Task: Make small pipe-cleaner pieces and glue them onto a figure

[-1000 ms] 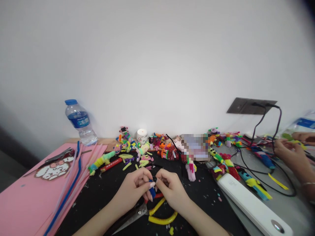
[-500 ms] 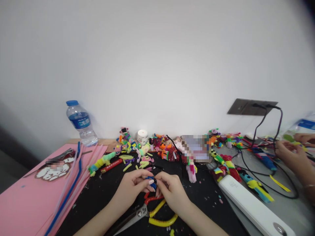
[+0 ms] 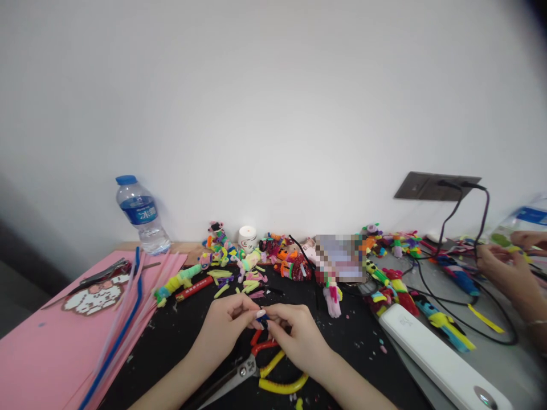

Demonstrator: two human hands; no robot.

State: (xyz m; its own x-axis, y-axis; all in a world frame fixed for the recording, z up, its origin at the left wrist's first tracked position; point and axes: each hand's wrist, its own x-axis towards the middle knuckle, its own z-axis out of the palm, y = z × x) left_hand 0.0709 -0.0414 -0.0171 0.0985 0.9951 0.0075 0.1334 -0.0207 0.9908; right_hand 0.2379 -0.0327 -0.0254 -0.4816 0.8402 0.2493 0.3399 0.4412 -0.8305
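Observation:
My left hand [image 3: 226, 327] and my right hand [image 3: 294, 333] meet over the black mat [image 3: 188, 336], fingers pinched together on a small blue pipe-cleaner piece [image 3: 263, 318] with a dark bit on it. Just below the hands lie scissors with yellow and red handles [image 3: 265, 370]. Short cut bits of coloured pipe cleaner [image 3: 239, 282] are scattered on the mat beyond my fingers.
Pink sheets [image 3: 55, 341] with long blue and pink pipe cleaners lie left, a water bottle [image 3: 140, 215] behind them. Pipe-cleaner figures [image 3: 290, 259] line the wall. A white power strip [image 3: 436, 356] and black cables [image 3: 470, 273] are right, where another person's hands [image 3: 504, 265] work.
My hands have drawn closer, the blue piece now mostly hidden between the fingertips. The view shifted slightly; the other person's hands stay at the right edge.

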